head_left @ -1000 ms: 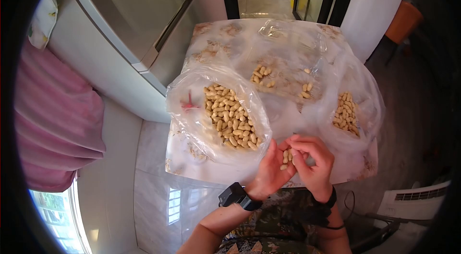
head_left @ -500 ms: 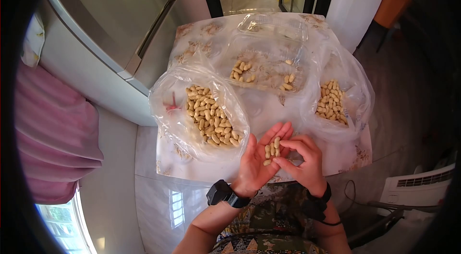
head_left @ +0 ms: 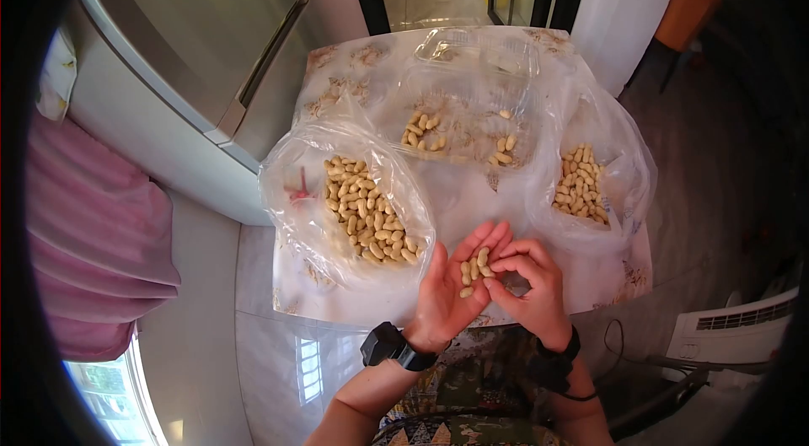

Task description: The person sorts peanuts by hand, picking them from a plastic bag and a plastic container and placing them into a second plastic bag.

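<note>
Several unshelled peanuts [head_left: 468, 271] rest in the palm of my left hand [head_left: 442, 304], which is turned up with its fingers stretched out. The thumb and forefinger of my right hand [head_left: 542, 292] come together on the right-hand peanut [head_left: 486, 270] of that group. Left of my hands, an open clear plastic bag [head_left: 295, 231] holds a large heap of peanuts [head_left: 366, 214]. To the right stands another plastic bag [head_left: 628, 155] with a smaller heap of peanuts [head_left: 581, 185]. Both hands are over the table's near edge.
A clear plastic box [head_left: 472, 92] with its lid up sits at the middle back of the table [head_left: 463, 193]. Small groups of peanuts lie in its left and right sides. A fridge [head_left: 194, 24] stands at the left, a white appliance [head_left: 733, 324] at the lower right.
My right thumb and forefinger have drawn closer together at the right-hand peanut, which now lies more tilted. The peanuts in my left palm have shifted slightly; the bags and box stay put.
</note>
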{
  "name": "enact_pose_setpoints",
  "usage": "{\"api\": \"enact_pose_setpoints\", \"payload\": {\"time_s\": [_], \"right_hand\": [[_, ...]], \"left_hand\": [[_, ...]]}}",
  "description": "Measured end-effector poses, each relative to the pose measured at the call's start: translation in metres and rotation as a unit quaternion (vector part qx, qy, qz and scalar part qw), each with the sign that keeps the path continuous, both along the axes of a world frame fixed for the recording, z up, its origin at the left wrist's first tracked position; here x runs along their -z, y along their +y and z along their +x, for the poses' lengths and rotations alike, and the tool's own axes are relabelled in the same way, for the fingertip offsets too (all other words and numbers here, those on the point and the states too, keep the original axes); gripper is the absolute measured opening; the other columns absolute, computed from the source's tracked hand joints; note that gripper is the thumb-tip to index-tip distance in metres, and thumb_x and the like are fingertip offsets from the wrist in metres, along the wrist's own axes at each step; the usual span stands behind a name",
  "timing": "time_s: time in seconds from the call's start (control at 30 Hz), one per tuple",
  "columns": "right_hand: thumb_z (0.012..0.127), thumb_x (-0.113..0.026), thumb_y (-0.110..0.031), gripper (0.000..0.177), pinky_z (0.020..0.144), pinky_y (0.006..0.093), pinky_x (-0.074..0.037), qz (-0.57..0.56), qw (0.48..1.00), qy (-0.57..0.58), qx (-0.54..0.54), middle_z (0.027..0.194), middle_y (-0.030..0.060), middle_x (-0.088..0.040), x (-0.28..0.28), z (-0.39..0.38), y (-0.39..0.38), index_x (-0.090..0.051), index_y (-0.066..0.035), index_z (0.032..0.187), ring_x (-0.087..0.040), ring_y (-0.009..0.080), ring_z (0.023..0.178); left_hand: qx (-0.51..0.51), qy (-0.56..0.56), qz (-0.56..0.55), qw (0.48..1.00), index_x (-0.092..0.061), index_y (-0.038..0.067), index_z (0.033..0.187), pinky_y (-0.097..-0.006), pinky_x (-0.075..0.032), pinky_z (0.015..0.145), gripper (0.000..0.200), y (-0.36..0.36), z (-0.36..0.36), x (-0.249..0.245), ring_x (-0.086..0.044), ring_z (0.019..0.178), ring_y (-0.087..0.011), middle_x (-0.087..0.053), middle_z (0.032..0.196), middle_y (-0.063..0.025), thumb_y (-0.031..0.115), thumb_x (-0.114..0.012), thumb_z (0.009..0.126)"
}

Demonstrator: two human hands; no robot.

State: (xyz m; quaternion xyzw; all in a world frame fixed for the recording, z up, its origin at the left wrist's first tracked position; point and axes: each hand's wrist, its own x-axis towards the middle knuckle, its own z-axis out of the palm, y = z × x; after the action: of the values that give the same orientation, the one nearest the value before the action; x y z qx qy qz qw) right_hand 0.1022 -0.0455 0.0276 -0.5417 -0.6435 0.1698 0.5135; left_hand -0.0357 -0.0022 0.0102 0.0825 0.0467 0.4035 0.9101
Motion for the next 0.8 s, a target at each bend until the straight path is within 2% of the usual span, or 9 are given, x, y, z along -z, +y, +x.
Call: {"api": "enact_pose_setpoints", "payload": {"time_s": [0.17,0.27,0.33,0.37,0.43,0.53,0.67,0.77,0.8], "right_hand": [[0.071,-0.074,0.001,0.019,0.070,0.0294,-0.052,0.010,1.000,0.025,0.001,0.090,0.0070,-0.063,0.002,0.002,-0.002,-0.064,-0.003,0.087,-0.063,0.0202,0.079],[0.074,-0.072,0.001,0.017,0.069,0.0278,-0.052,-0.037,0.995,0.095,0.023,0.084,0.0069,-0.065,0.011,0.004,-0.007,-0.064,-0.002,0.088,-0.064,0.0174,0.075],[0.077,-0.070,0.000,0.014,0.069,0.0260,-0.051,-0.047,0.990,0.131,0.023,0.080,0.0068,-0.067,0.014,0.005,-0.008,-0.063,-0.001,0.090,-0.064,0.0137,0.073],[0.077,-0.070,0.000,0.014,0.069,0.0260,-0.051,-0.047,0.990,0.132,0.023,0.080,0.0068,-0.067,0.014,0.005,-0.008,-0.063,-0.001,0.090,-0.064,0.0137,0.073],[0.079,-0.069,0.000,0.013,0.069,0.0252,-0.050,-0.037,0.986,0.163,0.009,0.082,0.0069,-0.068,0.013,0.005,-0.008,-0.064,0.000,0.092,-0.063,0.0110,0.075],[0.081,-0.068,0.000,0.012,0.069,0.0248,-0.050,-0.061,0.979,0.193,-0.017,0.083,0.0068,-0.069,0.012,0.008,-0.011,-0.064,0.001,0.093,-0.063,0.0099,0.076],[0.083,-0.067,0.001,0.011,0.071,0.0242,-0.050,-0.082,0.969,0.228,-0.038,0.083,0.0063,-0.068,0.011,0.011,-0.014,-0.064,0.002,0.093,-0.063,0.0095,0.077],[0.084,-0.067,0.002,0.010,0.072,0.0238,-0.050,-0.091,0.956,0.273,-0.047,0.083,0.0059,-0.068,0.013,0.012,-0.016,-0.065,0.003,0.093,-0.063,0.0098,0.078],[0.084,-0.068,0.002,0.010,0.072,0.0235,-0.050,-0.082,0.953,0.290,-0.040,0.084,0.0057,-0.068,0.012,0.011,-0.016,-0.065,0.003,0.093,-0.063,0.0099,0.078]], "left_hand": [[0.002,-0.019,0.004,1.000,-0.033,0.003,0.145,-0.0431,-0.019,0.118,0.064,-0.001,0.000,0.003,-0.023,0.144,-0.0280,-0.030,0.153,-0.0138,0.049,-0.032,0.100],[0.014,0.006,0.017,1.000,-0.035,0.006,0.144,-0.0430,-0.024,0.116,0.052,-0.002,-0.001,0.007,-0.026,0.142,-0.0273,-0.034,0.150,-0.0128,0.035,-0.041,0.101],[0.003,0.074,0.100,0.992,-0.038,0.007,0.142,-0.0418,-0.027,0.115,0.046,-0.004,0.000,0.009,-0.030,0.141,-0.0266,-0.039,0.147,-0.0117,0.017,-0.050,0.099],[0.002,0.074,0.099,0.992,-0.038,0.007,0.142,-0.0418,-0.027,0.115,0.046,-0.004,0.000,0.009,-0.030,0.141,-0.0266,-0.039,0.147,-0.0117,0.017,-0.050,0.099],[-0.003,0.091,0.094,0.991,-0.044,0.006,0.137,-0.0379,-0.034,0.110,0.043,-0.005,0.000,0.010,-0.042,0.132,-0.0232,-0.049,0.137,-0.0092,0.006,-0.055,0.095],[-0.005,0.086,0.097,0.992,-0.050,0.005,0.129,-0.0330,-0.040,0.103,0.035,-0.006,-0.001,0.022,-0.053,0.115,-0.0182,-0.056,0.120,-0.0050,0.004,-0.056,0.094],[0.002,0.075,0.085,0.994,-0.053,0.004,0.126,-0.0257,-0.044,0.093,0.033,-0.006,-0.001,0.017,-0.056,0.101,-0.0113,-0.057,0.110,-0.0008,0.002,-0.058,0.093],[0.025,0.111,0.084,0.990,-0.053,0.004,0.123,-0.0223,-0.046,0.088,0.030,-0.006,-0.001,0.004,-0.056,0.097,-0.0095,-0.056,0.106,0.0012,0.006,-0.058,0.094],[0.036,0.175,0.073,0.981,-0.054,0.005,0.122,-0.0201,-0.046,0.078,0.027,-0.007,0.000,-0.007,-0.055,0.088,-0.0078,-0.056,0.100,0.0019,0.008,-0.058,0.095]]}}
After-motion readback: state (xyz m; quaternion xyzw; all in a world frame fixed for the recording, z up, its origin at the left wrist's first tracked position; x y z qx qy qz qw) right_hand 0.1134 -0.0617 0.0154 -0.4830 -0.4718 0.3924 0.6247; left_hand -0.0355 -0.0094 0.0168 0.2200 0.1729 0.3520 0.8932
